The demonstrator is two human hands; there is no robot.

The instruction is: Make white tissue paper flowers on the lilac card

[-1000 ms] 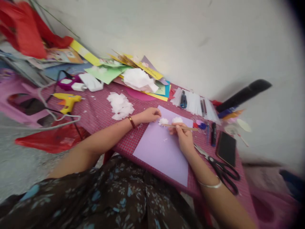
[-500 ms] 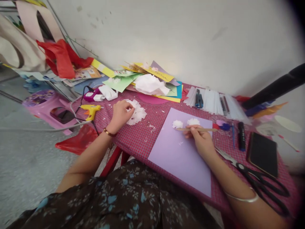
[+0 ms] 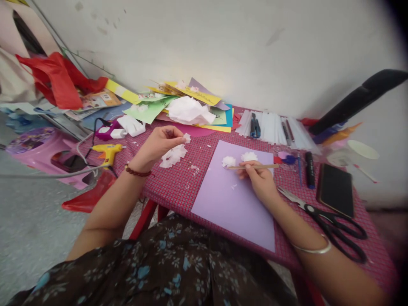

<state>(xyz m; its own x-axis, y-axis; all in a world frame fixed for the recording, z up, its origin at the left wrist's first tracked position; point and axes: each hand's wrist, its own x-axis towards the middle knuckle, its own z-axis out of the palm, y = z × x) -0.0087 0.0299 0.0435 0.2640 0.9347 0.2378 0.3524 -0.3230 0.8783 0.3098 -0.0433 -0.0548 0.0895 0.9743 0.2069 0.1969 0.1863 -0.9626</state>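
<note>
Between the thumb and fingers of my left hand [image 3: 164, 142] is a small piece of white tissue paper [image 3: 187, 137]. Just below it lies a loose heap of white paper pieces [image 3: 174, 156] on the checked tablecloth. My right hand [image 3: 259, 180] is closed round a thin wooden stick [image 3: 266, 166] over a sheet of purple paper [image 3: 236, 204]. The stick's left tip reaches the lower edge of a white ruffled paper flower [image 3: 228, 162]. A second white paper flower [image 3: 249, 157] sits just behind the stick on the sheet.
A yellow glue gun [image 3: 109, 154] lies at the table's left edge. Crumpled white tissue [image 3: 189, 111] rests on coloured cards at the back. Black-handled scissors [image 3: 331, 221], a marker [image 3: 310, 170] and a dark phone-like slab [image 3: 336, 189] lie on the right. Glue sticks [image 3: 274, 127] line the back.
My left hand has lifted from the paper heap with a small white piece in its fingers. My right hand keeps the stick by the left flower. The view has shifted slightly.
</note>
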